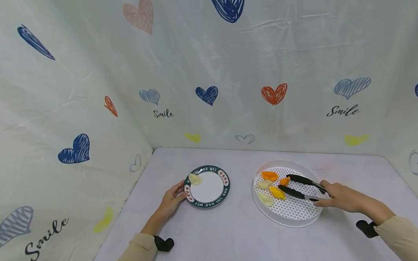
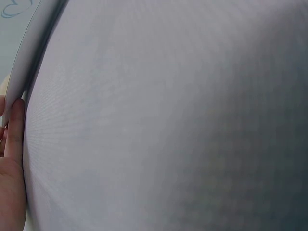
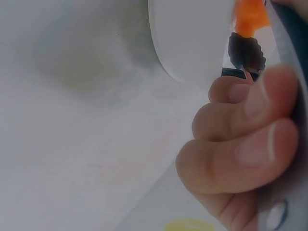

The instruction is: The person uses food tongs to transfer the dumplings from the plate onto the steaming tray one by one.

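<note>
My left hand (image 1: pixel 172 197) grips the left rim of a round plate (image 1: pixel 208 191) with a green lettered border. A pale dumpling-shaped piece (image 1: pixel 195 179) lies at the plate's upper left edge. On the right, my right hand (image 1: pixel 342 197) holds black-tipped tongs (image 1: pixel 300 179) over a white round perforated tray (image 1: pixel 302 214). The spread tong tips stand on either side of a small orange piece (image 1: pixel 285 181). Around it on the tray lie another orange piece (image 1: pixel 269 175), a yellow one (image 1: pixel 277 192) and two pale ones (image 1: pixel 264 184). Curled fingers (image 3: pixel 226 163) fill the right wrist view.
Plate and tray stand apart on a pale table (image 1: pixel 240 231). A white curtain (image 1: pixel 241 69) printed with hearts rises behind the table and along its left side. Black wrist straps (image 1: pixel 164 244) sit at both sleeve cuffs.
</note>
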A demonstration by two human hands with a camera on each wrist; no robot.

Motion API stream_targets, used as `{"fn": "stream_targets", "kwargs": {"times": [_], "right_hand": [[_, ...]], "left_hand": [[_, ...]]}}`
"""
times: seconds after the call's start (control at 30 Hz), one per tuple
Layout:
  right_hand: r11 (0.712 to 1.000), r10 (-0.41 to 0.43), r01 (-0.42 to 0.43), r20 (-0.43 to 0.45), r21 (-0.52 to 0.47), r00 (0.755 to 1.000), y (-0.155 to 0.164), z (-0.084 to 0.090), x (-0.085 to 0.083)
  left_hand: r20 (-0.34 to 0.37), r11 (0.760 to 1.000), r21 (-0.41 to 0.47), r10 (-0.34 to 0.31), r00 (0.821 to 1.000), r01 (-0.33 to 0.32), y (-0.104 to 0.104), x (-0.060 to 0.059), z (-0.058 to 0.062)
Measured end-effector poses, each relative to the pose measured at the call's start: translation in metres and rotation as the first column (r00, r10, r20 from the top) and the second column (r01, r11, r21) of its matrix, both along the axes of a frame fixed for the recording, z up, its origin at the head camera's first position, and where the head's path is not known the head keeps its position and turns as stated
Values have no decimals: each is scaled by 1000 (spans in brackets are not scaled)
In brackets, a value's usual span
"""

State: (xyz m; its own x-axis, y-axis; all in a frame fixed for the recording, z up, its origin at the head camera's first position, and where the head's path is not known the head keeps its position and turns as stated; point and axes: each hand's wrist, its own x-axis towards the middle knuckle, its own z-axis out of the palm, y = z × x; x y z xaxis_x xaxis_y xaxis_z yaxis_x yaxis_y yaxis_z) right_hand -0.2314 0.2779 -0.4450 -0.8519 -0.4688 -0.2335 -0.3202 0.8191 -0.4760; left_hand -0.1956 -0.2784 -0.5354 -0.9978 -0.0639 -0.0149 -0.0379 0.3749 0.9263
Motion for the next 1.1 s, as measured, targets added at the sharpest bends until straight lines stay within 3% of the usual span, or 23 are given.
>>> {"fn": "stream_targets", "kwargs": {"times": [0.5, 0.8, 1.1], "right_hand": [[997, -52, 57, 88, -55, 995, -4, 12, 0], [994, -27, 33, 62, -102, 998, -14, 16, -3], [993, 32, -27, 43, -116, 999, -47, 25, -11]], "left_hand": [[-8, 1000, -6, 7, 1000, -7, -3, -2, 0], [-25, 1000, 25, -6, 1000, 6, -3, -1, 1], [3, 1000, 14, -5, 1000, 5, -2, -1, 0]]}}
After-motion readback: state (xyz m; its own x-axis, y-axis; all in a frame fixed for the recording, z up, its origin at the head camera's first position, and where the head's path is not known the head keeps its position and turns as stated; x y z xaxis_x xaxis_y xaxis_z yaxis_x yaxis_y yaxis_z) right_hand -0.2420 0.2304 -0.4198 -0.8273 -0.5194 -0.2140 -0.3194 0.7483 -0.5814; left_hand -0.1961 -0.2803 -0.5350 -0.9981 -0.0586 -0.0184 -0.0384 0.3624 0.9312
